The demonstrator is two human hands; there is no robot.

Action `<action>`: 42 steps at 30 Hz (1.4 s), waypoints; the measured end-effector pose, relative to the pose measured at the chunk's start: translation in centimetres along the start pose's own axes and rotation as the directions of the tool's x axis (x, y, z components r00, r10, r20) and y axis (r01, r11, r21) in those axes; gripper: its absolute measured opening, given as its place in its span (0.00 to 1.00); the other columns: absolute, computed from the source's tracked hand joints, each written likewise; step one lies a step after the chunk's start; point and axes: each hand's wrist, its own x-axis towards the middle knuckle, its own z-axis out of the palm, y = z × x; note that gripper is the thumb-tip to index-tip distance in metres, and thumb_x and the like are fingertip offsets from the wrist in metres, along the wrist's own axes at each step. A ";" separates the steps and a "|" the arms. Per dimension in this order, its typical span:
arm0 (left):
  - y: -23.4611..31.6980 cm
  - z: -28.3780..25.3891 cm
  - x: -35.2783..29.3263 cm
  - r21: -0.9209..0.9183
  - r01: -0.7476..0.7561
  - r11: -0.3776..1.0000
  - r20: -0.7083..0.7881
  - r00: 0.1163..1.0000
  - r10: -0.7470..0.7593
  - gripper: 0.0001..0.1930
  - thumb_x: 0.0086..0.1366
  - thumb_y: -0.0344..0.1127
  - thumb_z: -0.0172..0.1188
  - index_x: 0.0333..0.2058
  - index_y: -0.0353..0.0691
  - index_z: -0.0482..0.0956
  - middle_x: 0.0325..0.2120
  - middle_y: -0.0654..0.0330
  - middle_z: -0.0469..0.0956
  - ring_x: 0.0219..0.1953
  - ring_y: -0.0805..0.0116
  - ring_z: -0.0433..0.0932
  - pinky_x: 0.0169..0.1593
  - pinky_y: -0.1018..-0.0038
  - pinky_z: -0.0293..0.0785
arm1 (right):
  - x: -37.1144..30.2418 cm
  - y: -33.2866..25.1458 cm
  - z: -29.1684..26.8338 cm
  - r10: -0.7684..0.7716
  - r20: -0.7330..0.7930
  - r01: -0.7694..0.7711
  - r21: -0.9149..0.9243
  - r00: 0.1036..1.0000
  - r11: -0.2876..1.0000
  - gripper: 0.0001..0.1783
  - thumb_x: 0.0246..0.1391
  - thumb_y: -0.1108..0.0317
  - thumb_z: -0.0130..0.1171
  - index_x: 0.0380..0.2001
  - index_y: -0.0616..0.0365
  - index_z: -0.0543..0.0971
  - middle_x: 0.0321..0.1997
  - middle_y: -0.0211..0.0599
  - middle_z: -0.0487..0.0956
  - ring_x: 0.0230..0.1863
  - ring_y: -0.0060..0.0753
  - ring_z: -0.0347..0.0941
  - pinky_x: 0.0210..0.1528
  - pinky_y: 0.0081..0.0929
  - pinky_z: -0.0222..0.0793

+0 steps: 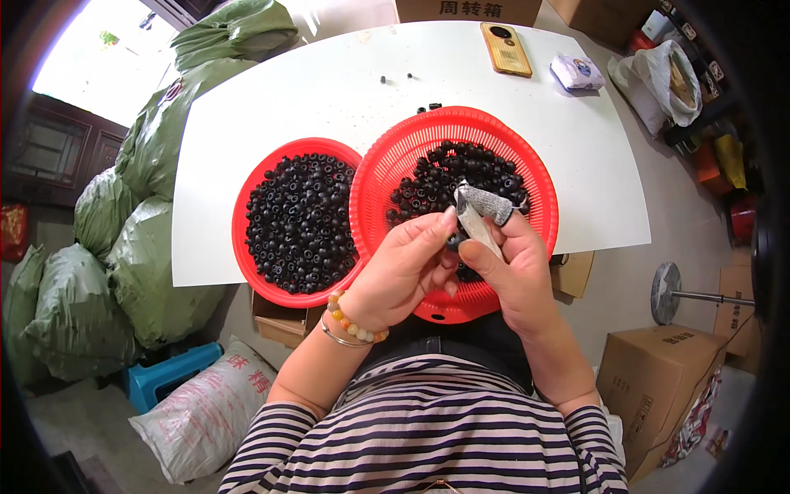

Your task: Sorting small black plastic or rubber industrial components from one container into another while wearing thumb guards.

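A striped top [420,420], beaded bracelet [353,329], silver bangle [339,341] and grey fingerstall [489,206] are worn.

This appears to be a small workshop or sorting room doubling as a store: bulging green sacks [148,284] are heaped along the left, cardboard cartons [654,391] stand on the floor, and a crowded dark shelf [699,130] runs along the right. On the white worktop [226,123], a red basin [239,216] and a red slotted basket [374,165] hold small black pieces [300,222] in bulk (whether the room belongs to a home, I cannot tell).
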 end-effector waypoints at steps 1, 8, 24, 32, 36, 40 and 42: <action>0.1 0.5 -0.3 0.079 -0.011 0.997 -0.031 0.999 0.014 0.12 0.64 0.41 0.43 0.28 0.39 0.67 0.19 0.68 0.63 0.16 0.81 0.58 0.21 0.82 0.66 | 0.1 0.1 -0.1 -0.007 -0.011 0.007 -0.006 1.000 1.000 0.17 0.52 0.71 0.52 0.46 0.62 0.66 0.36 0.28 0.72 0.35 0.14 0.67 0.36 0.11 0.63; 2.4 -3.0 -1.7 0.352 -0.380 0.856 -0.074 0.900 0.430 0.16 0.65 0.42 0.40 0.22 0.38 0.64 0.15 0.64 0.61 0.13 0.79 0.59 0.20 0.82 0.67 | 0.4 0.2 -0.6 0.018 -0.174 -0.023 -0.026 0.985 0.999 0.18 0.51 0.67 0.53 0.46 0.60 0.67 0.22 0.19 0.65 0.18 0.06 0.52 0.16 0.06 0.46; 4.6 -6.1 -3.0 0.966 -0.183 -0.185 0.256 0.548 0.796 0.03 0.47 0.24 0.58 0.24 0.36 0.77 0.24 0.58 0.75 0.30 0.63 0.72 0.37 0.72 0.65 | 0.1 0.0 -1.6 0.096 -0.115 -0.094 0.018 0.989 0.995 0.17 0.51 0.69 0.53 0.45 0.59 0.68 0.31 0.19 0.71 0.25 0.08 0.57 0.27 0.08 0.52; 2.2 -2.4 0.5 0.806 -0.319 -0.499 0.400 0.915 0.061 0.06 0.46 0.34 0.59 0.20 0.37 0.75 0.21 0.56 0.72 0.30 0.59 0.70 0.39 0.68 0.64 | 0.1 -0.1 -1.8 0.126 -0.100 -0.115 0.110 0.987 0.987 0.19 0.51 0.71 0.53 0.47 0.60 0.66 0.42 0.27 0.71 0.40 0.13 0.64 0.42 0.12 0.59; 1.7 -2.4 1.8 0.716 -0.168 -0.677 0.262 0.964 0.038 0.07 0.41 0.34 0.60 0.20 0.38 0.76 0.22 0.57 0.73 0.30 0.59 0.72 0.39 0.67 0.64 | 0.2 -0.2 -1.8 0.114 -0.084 -0.105 0.107 0.990 0.989 0.19 0.51 0.70 0.53 0.47 0.60 0.66 0.40 0.26 0.69 0.39 0.13 0.62 0.41 0.13 0.57; 1.1 -2.5 2.4 0.656 -0.062 -0.752 0.155 0.987 0.054 0.07 0.40 0.35 0.61 0.19 0.40 0.75 0.21 0.58 0.74 0.29 0.61 0.74 0.37 0.66 0.65 | 0.2 -0.3 -1.5 0.087 -0.112 -0.079 0.076 0.990 0.994 0.17 0.51 0.69 0.53 0.46 0.57 0.67 0.25 0.18 0.67 0.21 0.06 0.56 0.19 0.04 0.49; 1.2 -2.2 2.3 0.633 -0.021 -0.774 0.113 0.991 0.065 0.07 0.40 0.36 0.61 0.19 0.40 0.76 0.20 0.57 0.74 0.28 0.61 0.75 0.36 0.66 0.65 | 0.2 -0.3 -1.6 0.086 -0.105 -0.079 0.068 0.991 0.995 0.17 0.51 0.68 0.53 0.46 0.57 0.67 0.25 0.18 0.67 0.21 0.06 0.56 0.19 0.05 0.49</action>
